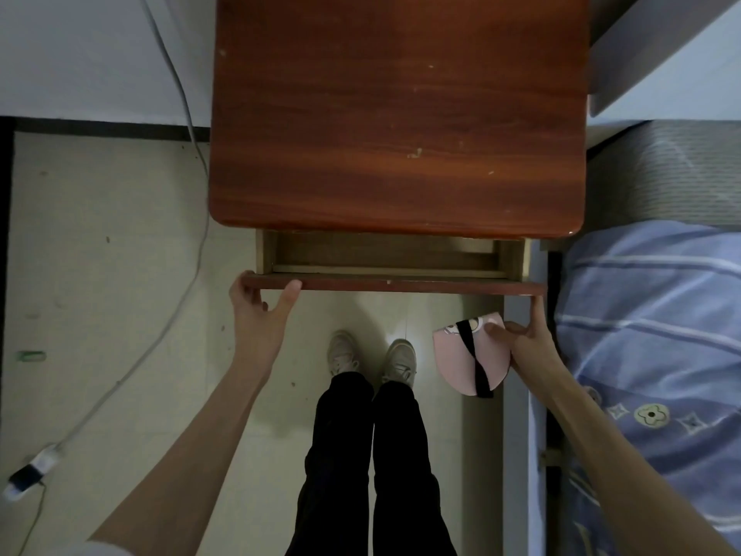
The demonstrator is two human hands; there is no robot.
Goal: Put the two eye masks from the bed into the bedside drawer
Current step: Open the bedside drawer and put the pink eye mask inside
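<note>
Below drawer [395,283] | pink eye mask [469,363] pinched in right hand [525,341]

At frame centre the drawer [385,260] gapes narrowly; the nightstand top [397,114] overhangs most of it. Its visible inside seems bare. The bed [657,315] crowds the right.

A single head-worn camera looks almost straight down from standing height, its wide lens curving the edges. The bedside cabinet [397,114] fills the upper middle, close below. The floor [100,254] lies left, the bed [649,315] right, the person's own legs [373,455] at bottom.
</note>
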